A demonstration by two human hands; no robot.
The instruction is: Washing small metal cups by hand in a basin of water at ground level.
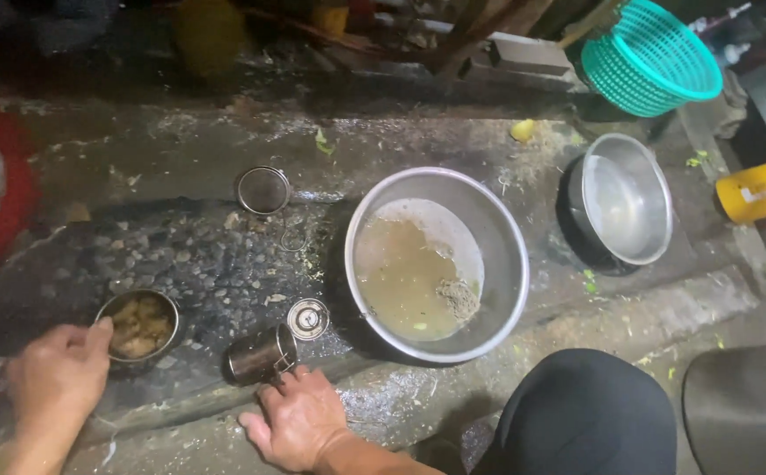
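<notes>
My left hand (58, 378) rests at the rim of a small steel bowl (139, 325) holding brownish food scraps, fingertips touching its left edge. My right hand (299, 418) lies on the wet concrete, fingers at the base of a small steel cup (260, 354) tipped on its side. A round metal lid (307, 317) lies just beyond the cup. A large steel basin (437, 262) with murky water and a lump of residue sits to the right. A small mesh strainer (262, 189) lies farther back.
An empty steel bowl (627, 198) stands at the right, with a teal plastic basket (651, 57) behind it and a yellow container (761, 187) at the far right. A red tub (9, 189) is at the left edge. My dark-clothed knee (585, 413) is bottom right.
</notes>
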